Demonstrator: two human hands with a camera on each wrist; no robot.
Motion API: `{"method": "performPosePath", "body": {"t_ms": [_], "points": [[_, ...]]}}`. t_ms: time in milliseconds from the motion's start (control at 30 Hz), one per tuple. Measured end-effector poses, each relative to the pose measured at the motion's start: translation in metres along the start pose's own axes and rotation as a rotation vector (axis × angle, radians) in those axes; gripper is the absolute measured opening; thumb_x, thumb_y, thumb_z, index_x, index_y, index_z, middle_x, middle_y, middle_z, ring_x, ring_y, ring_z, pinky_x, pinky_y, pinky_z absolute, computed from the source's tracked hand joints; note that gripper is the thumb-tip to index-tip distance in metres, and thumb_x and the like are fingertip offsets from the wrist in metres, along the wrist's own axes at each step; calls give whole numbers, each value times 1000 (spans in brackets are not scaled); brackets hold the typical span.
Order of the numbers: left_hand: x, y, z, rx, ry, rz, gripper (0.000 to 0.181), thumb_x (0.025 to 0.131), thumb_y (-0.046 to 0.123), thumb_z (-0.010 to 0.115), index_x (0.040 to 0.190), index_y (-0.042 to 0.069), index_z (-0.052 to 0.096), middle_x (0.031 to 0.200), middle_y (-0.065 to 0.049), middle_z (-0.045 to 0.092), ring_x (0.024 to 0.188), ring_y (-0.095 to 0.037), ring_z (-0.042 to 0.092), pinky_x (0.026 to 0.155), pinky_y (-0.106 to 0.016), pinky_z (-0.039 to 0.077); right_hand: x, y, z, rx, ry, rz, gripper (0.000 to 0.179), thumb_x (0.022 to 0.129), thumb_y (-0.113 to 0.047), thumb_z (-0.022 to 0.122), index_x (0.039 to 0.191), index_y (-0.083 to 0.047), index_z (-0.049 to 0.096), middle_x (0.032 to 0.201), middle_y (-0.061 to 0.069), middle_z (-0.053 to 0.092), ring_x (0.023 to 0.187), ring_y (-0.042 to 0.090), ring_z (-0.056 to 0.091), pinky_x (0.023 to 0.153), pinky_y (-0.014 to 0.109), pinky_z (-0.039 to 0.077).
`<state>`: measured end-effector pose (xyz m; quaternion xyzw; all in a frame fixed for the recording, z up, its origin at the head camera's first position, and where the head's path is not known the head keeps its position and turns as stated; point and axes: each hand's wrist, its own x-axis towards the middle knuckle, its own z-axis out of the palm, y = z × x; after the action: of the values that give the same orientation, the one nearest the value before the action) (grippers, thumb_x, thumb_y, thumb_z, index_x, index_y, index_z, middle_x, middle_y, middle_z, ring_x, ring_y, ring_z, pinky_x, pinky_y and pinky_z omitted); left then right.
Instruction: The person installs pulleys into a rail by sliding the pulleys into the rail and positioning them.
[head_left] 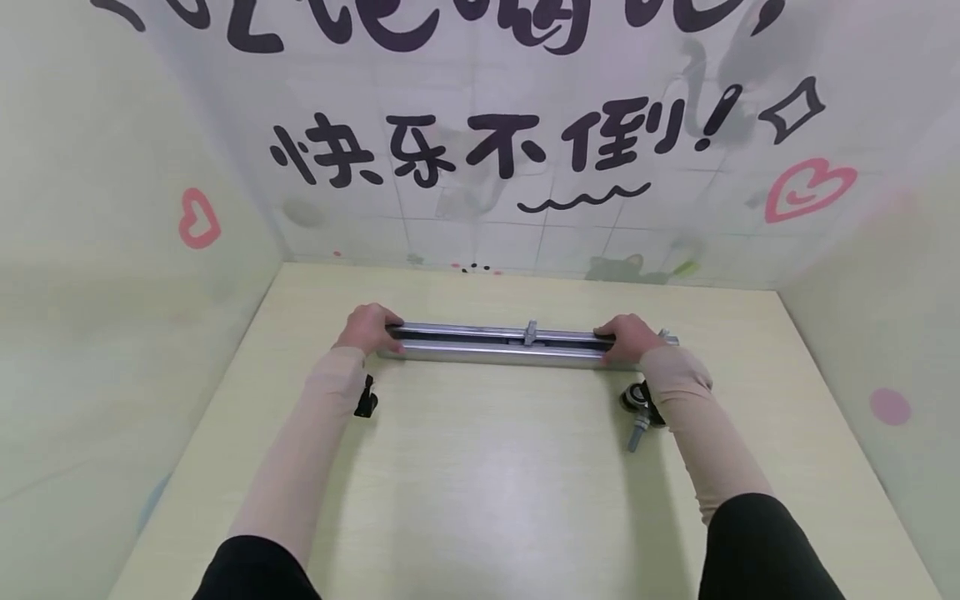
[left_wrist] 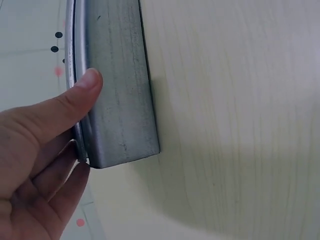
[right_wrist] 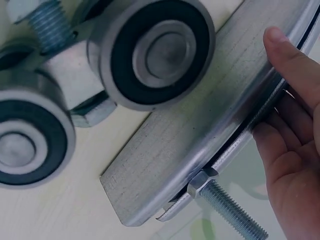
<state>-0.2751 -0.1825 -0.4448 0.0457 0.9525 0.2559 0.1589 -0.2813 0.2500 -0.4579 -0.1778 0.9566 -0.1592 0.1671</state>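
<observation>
A long grey metal channel rail [head_left: 495, 353] with a slot along its top lies across the back of the table. My left hand [head_left: 369, 328] grips its left end, thumb on the near wall [left_wrist: 120, 95] and fingers round the slotted side. Close to the other end, my right hand [head_left: 632, 338] pinches the rail the same way, as the right wrist view shows. One bolt [head_left: 531, 332] rises from the slot right of the middle. Another threaded bolt [right_wrist: 227, 207] with a nut sticks out near the right end. By my right wrist is a roller trolley [right_wrist: 157, 55] with bearing wheels.
The trolley's own bolt [head_left: 638, 435] points toward the front of the table [head_left: 495, 467]. Printed cloth walls [head_left: 480, 242] stand close behind the rail and at both sides. Black wrist cameras [head_left: 366, 402] hang under my forearms.
</observation>
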Motion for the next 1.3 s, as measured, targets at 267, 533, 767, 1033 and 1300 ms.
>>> {"method": "performPosePath", "body": {"t_ms": [267,533,767,1033,1300], "points": [[3,9,-1,125,-41,75,50,64,10,80,107,-5,61,103,-18,62,93,-30,55,87,-43,44,4,1,-3,18,-1,37,61,64,-14,80,118,0,57,122,23,53,114,42,46,98,48,37],[-6,31,8,132,-1,74,63,68,8,75,122,-10,48,121,-26,52,110,-38,49,97,-47,39,6,2,3,-2,19,40,60,63,-15,81,117,-1,58,120,22,55,112,41,48,99,47,36],[-19,82,46,127,11,216,46,78,18,70,116,-3,55,115,-17,58,102,-28,56,91,-38,46,4,-1,1,8,9,57,61,63,-14,80,118,0,57,122,22,54,114,40,47,100,47,35],[-35,134,106,133,-74,424,40,81,23,67,111,-1,59,108,-13,62,97,-24,59,85,-32,49,5,-2,3,22,23,52,61,62,-15,81,116,0,59,121,21,55,113,40,48,99,47,36],[-40,185,156,167,-103,557,32,84,29,64,106,5,62,99,-4,66,87,-13,62,74,-21,50,6,1,2,38,31,67,61,60,-15,82,115,-2,60,120,20,56,113,38,48,99,46,37]]}}
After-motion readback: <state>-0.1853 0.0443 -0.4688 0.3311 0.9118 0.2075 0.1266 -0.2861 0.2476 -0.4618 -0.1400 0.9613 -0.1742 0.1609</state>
